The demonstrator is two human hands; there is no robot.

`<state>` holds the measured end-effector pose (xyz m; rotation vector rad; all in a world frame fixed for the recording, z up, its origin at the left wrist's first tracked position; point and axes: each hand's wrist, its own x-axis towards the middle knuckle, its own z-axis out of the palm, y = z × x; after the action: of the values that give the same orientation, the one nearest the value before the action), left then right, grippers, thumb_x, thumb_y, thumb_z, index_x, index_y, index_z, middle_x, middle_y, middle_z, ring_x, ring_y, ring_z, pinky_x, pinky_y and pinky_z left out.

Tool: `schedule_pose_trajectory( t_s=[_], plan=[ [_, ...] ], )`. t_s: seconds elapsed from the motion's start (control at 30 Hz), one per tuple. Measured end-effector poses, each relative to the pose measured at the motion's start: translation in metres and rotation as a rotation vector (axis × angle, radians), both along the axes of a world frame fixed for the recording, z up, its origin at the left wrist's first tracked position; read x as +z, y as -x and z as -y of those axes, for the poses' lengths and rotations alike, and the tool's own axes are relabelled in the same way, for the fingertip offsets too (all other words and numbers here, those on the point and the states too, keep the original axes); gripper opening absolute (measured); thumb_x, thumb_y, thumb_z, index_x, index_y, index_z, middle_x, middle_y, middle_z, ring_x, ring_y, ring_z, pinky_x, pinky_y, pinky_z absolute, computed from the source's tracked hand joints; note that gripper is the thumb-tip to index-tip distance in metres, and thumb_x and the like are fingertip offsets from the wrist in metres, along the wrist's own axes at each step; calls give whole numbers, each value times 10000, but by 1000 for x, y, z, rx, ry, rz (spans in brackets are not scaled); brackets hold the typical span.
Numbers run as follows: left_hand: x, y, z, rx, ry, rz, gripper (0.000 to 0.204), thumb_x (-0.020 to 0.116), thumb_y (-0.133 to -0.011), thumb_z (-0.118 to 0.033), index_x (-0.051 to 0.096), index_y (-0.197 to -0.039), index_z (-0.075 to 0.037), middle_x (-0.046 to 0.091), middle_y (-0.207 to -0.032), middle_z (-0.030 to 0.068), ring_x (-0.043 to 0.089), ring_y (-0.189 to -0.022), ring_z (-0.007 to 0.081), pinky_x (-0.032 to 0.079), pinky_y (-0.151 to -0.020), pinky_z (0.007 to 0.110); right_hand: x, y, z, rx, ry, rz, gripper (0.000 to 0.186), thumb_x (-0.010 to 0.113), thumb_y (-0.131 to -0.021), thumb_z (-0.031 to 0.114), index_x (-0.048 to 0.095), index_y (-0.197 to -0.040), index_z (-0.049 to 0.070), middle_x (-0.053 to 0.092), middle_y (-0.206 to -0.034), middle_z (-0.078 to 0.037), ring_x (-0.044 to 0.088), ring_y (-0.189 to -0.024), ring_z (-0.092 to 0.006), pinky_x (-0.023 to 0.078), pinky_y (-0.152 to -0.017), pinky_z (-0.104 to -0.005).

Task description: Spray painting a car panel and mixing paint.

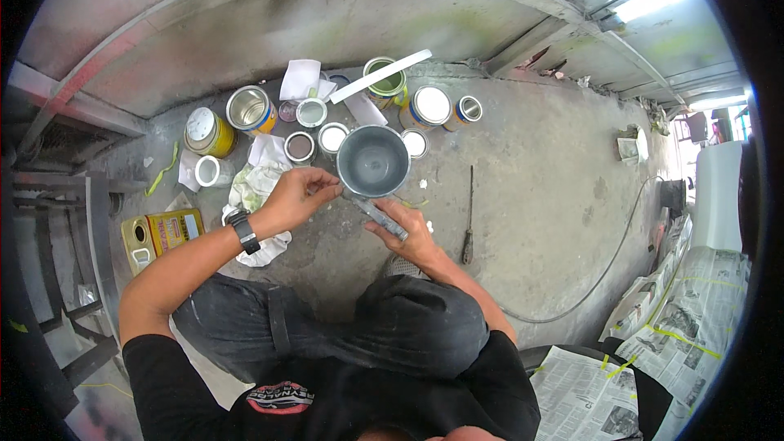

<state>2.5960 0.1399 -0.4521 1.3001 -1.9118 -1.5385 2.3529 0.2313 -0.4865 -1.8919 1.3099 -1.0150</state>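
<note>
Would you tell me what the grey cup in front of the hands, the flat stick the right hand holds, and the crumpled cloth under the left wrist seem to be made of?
Grey cup: likely metal, dull grey with a soft sheen inside.
Flat stick in the right hand: thin, stiff and grey, perhaps metal or paint-coated; unclear.
Crumpled cloth below the left hand: soft whitish fabric or paper, creased and stained greenish.

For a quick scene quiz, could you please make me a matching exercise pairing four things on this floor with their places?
Things:
1. grey pot
2. screwdriver
3. yellow tin
4. white stick

Places:
A. flat on the floor, left of the left forearm
B. lying across an open can at the back
C. just ahead of both hands
D. on bare floor, right of the right hand

Pairs: 1-C, 2-D, 3-A, 4-B
</note>
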Motion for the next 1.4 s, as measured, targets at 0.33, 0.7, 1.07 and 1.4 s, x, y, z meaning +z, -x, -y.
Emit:
schedule_pose_trajectory(
  t_s=[0.33, 0.7, 1.07, 1.4],
  plan=[
    [1, 2, -1, 6, 21, -17, 256, 725, -919, -204, 731, -1021, 31, 733, -848, 81, 648, -741, 104, 517, -692, 281, 0, 0, -1, -18, 12, 21, 452, 847, -786, 179, 668, -1166, 10, 724, -1002, -176, 721, -852, -334, 567, -730, -388],
    [2, 1, 0, -12, 25, 0, 260, 719, -921, -207, 730, -1021, 33, 732, -878, 94, 662, -765, 123, 523, -713, 294, -2, 1, -2, -17, 7, 10, 451, 845, -791, 195, 667, -1166, 20, 727, -1029, -159, 725, -884, -326, 574, -744, -390],
    [-6, 0, -1, -3, 32, -24, 259, 716, -929, -213, 727, -1023, 28, 731, -891, 93, 664, -781, 128, 523, -723, 298, -6, 1, -2, -17, 48, -2, 439, 842, -795, 209, 666, -1148, 17, 725, -1025, -158, 722, -859, -338, 571, -724, -397],
    [-4, -1, -1, 5, 15, -53, 259, 710, -936, -199, 720, -1046, 35, 729, -892, 87, 659, -788, 110, 522, -719, 283, -1, -2, -1, -17, 31, 11, 454, 848, -787, 210, 666, -1156, 18, 725, -1006, -168, 720, -852, -347, 568, -722, -396]
  ],
)
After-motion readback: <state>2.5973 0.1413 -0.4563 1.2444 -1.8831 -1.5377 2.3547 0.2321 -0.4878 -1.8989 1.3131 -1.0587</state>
